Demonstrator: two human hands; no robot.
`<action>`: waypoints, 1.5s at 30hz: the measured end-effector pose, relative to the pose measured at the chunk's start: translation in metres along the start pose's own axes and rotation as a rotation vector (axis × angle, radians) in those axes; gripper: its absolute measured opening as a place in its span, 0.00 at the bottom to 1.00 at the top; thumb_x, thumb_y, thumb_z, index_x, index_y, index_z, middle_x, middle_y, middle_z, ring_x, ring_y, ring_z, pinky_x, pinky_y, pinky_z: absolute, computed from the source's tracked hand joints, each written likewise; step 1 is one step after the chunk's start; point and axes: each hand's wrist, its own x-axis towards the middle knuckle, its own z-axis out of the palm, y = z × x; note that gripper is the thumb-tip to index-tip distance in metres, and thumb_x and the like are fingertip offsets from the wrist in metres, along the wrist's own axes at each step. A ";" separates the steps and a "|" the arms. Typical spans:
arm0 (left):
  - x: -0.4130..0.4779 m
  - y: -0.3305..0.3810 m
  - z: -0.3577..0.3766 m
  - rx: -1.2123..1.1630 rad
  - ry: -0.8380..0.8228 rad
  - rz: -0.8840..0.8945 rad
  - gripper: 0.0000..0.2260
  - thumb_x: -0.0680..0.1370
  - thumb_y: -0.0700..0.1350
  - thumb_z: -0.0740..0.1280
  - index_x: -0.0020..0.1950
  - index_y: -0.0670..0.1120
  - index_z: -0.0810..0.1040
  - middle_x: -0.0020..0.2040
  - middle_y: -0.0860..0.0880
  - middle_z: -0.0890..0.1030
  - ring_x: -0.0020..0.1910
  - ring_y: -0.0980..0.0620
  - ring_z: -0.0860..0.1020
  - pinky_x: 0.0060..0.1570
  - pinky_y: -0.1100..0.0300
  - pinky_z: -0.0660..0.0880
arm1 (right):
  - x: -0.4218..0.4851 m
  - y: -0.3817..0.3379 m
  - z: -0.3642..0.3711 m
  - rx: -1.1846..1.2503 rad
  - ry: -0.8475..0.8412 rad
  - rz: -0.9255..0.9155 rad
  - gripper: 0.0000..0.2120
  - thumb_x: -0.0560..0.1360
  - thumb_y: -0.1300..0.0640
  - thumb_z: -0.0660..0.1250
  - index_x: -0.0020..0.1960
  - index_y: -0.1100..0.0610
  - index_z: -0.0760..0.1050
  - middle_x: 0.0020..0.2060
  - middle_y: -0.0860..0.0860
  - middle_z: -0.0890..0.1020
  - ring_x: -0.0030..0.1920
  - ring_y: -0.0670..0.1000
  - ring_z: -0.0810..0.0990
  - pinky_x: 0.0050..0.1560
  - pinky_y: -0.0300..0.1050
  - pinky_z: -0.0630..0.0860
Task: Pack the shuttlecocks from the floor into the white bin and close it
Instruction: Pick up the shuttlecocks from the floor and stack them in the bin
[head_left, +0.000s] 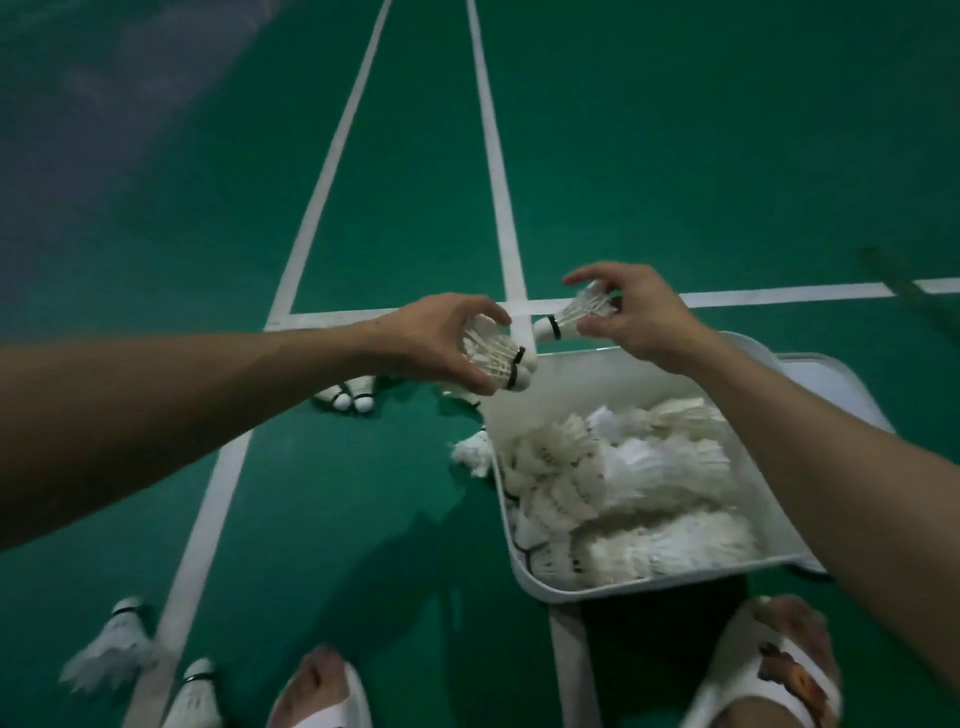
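Smooth green sports-court floor (675, 156) fills the whole view. White painted lines mark it. A left line (332, 171) runs from the top edge down towards the bottom left corner. A right line (491, 156) starts close beside it at the top and ends at a cross line (779, 292) spanning the middle. The top left corner shows a dull greyish patch (104, 78). Lighting is dim, and soft dark shadows (389, 561) lie on the floor near the bottom.
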 end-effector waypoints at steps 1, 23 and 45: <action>0.008 0.015 0.006 0.018 -0.044 0.030 0.33 0.66 0.51 0.78 0.68 0.54 0.70 0.54 0.52 0.76 0.43 0.59 0.75 0.40 0.68 0.68 | -0.006 0.010 -0.013 -0.029 0.003 0.032 0.23 0.70 0.66 0.74 0.61 0.48 0.77 0.53 0.55 0.78 0.44 0.52 0.80 0.47 0.46 0.80; 0.137 0.163 0.132 0.481 -0.960 -0.105 0.49 0.68 0.43 0.77 0.69 0.77 0.46 0.78 0.50 0.55 0.70 0.42 0.65 0.55 0.48 0.77 | -0.090 0.131 -0.078 -0.374 0.001 0.256 0.26 0.69 0.66 0.74 0.66 0.54 0.75 0.60 0.54 0.79 0.55 0.53 0.78 0.53 0.39 0.71; 0.150 0.172 0.145 0.577 -1.007 -0.049 0.47 0.71 0.48 0.74 0.71 0.74 0.42 0.76 0.45 0.60 0.59 0.43 0.75 0.50 0.52 0.78 | -0.086 0.135 -0.074 -0.428 0.047 0.284 0.28 0.68 0.63 0.77 0.66 0.54 0.74 0.56 0.53 0.77 0.48 0.49 0.73 0.51 0.42 0.71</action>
